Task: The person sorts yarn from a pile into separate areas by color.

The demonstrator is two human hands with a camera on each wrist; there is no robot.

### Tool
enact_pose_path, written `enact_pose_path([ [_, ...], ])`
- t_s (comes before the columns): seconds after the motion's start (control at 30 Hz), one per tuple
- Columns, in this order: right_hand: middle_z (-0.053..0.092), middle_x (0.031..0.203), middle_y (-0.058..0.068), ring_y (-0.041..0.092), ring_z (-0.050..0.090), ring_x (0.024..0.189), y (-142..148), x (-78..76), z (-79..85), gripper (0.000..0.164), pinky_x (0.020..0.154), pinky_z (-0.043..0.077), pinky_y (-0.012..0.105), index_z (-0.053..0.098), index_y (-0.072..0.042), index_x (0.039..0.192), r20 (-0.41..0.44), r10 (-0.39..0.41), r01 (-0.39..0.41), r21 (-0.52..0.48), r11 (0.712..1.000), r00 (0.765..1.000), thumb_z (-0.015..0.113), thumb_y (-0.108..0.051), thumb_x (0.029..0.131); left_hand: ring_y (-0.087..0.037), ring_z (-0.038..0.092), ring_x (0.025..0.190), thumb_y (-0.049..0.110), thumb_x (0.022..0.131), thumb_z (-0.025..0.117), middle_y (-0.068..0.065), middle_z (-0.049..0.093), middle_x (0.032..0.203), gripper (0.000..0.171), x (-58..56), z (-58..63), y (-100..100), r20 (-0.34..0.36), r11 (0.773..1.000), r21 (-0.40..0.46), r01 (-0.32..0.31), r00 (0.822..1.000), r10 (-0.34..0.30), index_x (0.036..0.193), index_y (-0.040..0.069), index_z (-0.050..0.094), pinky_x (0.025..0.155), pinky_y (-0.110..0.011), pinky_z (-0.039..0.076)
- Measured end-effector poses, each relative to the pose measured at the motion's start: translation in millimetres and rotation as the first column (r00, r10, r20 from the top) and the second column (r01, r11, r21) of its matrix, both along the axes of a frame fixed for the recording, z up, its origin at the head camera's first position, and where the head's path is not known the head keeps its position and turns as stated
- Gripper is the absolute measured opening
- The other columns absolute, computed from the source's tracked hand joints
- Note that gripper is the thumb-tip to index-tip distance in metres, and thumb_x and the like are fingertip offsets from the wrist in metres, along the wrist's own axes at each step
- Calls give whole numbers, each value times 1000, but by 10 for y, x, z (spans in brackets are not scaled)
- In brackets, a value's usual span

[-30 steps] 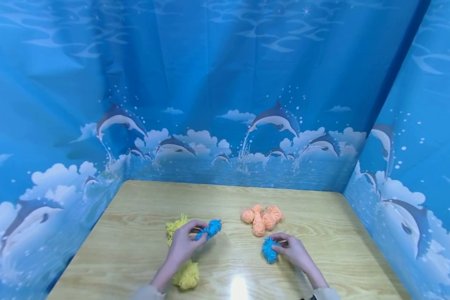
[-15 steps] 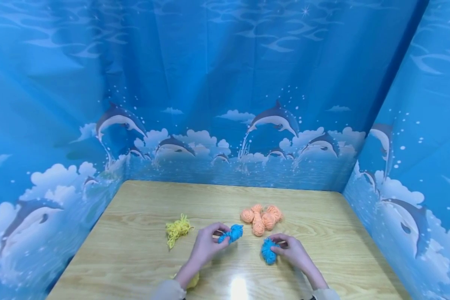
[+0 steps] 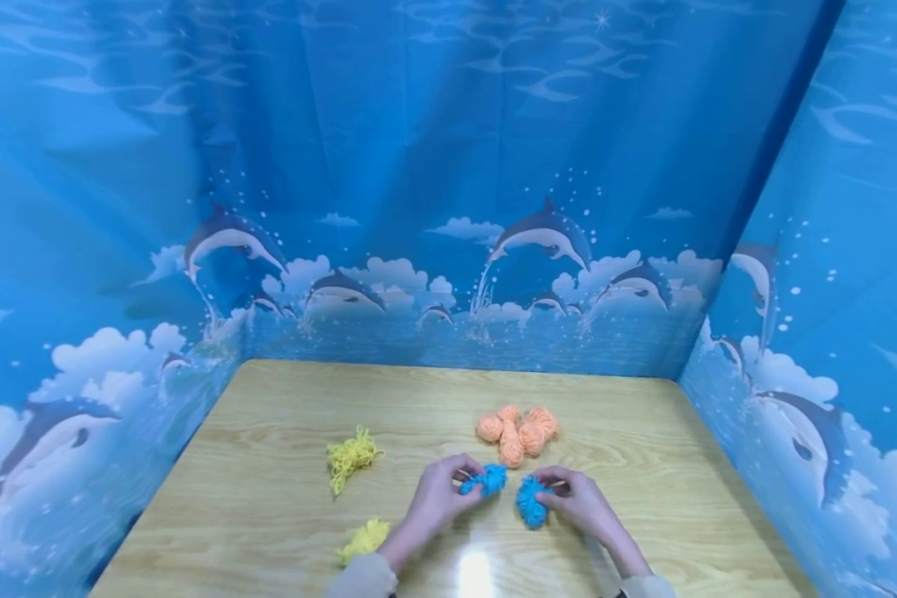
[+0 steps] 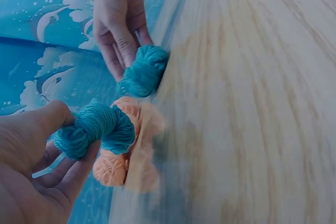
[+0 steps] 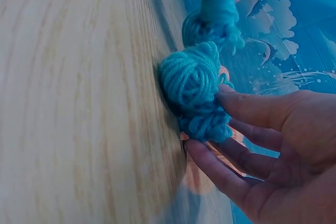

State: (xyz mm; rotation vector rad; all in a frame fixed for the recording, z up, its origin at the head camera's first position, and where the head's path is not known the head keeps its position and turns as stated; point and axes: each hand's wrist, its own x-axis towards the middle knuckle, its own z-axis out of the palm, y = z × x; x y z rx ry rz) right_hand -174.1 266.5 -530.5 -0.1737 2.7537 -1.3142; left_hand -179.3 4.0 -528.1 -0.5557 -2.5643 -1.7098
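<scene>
My left hand [image 3: 435,498] pinches a small blue skein of yarn [image 4: 97,124] between thumb and fingers, and in the left wrist view it looks raised off the table. Just to its right, my right hand [image 3: 583,501] grips a second blue skein [image 5: 191,80], which rests on the tabletop. A narrow gap separates the two skeins in the head view. Behind them sits a cluster of several peach-coloured yarn balls and skeins [image 3: 532,436]. The fingertips on the far side of each skein are partly hidden.
A loose yellow yarn tangle [image 3: 351,457] lies on the left part of the wooden table [image 3: 269,415]. A yellow yarn bundle [image 3: 366,540] is nearer the front, beside the left forearm. A blue dolphin-print curtain [image 3: 433,249] rises behind the table and along its sides.
My left hand has carried its blue skein rightward, close to the other one. The yellow yarn at left has come into fuller view. My right hand has stayed nearly still.
</scene>
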Motion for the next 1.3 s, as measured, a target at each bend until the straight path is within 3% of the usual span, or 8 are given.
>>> enact_pose_path([
  [0.37, 73, 109, 14, 30, 70, 96, -36, 16, 4, 34, 88, 58, 47, 72, -5, 115, -25, 17, -17, 22, 1000, 1000, 82, -16, 84, -12, 66, 87, 5, 80, 82, 0, 72, 99, 20, 40, -68, 125, 3, 995, -102, 15, 1000, -14, 96, 13, 73, 75, -21, 57],
  [0.73, 74, 112, 15, 31, 71, 96, -30, 39, 9, 35, 86, 59, 45, 72, -2, 116, -37, 48, -48, 0, 999, 998, 81, -15, 85, -6, 64, 84, 9, 80, 84, 3, 70, 97, 24, 83, -129, 179, -40, 972, -217, 89, 994, -100, 100, 14, 72, 76, -20, 55],
  [1.03, 73, 110, 13, 28, 70, 95, -25, 39, 27, 36, 85, 59, 44, 72, -6, 117, -13, 9, -8, 20, 1000, 1000, 82, -18, 84, -12, 68, 85, 11, 87, 79, -3, 72, 99, 15, 94, -94, 110, -65, 979, -188, 84, 993, -98, 101, 11, 73, 74, -21, 58],
  [1.3, 73, 106, 2, 20, 68, 95, -45, 40, 48, 28, 85, 59, 40, 73, -13, 116, 16, -56, 55, 27, 998, 998, 77, -22, 90, -10, 67, 89, 9, 92, 72, -1, 71, 100, 11, 91, 2, -9, -20, 990, -123, 63, 998, -66, 103, 10, 72, 77, -21, 58],
])
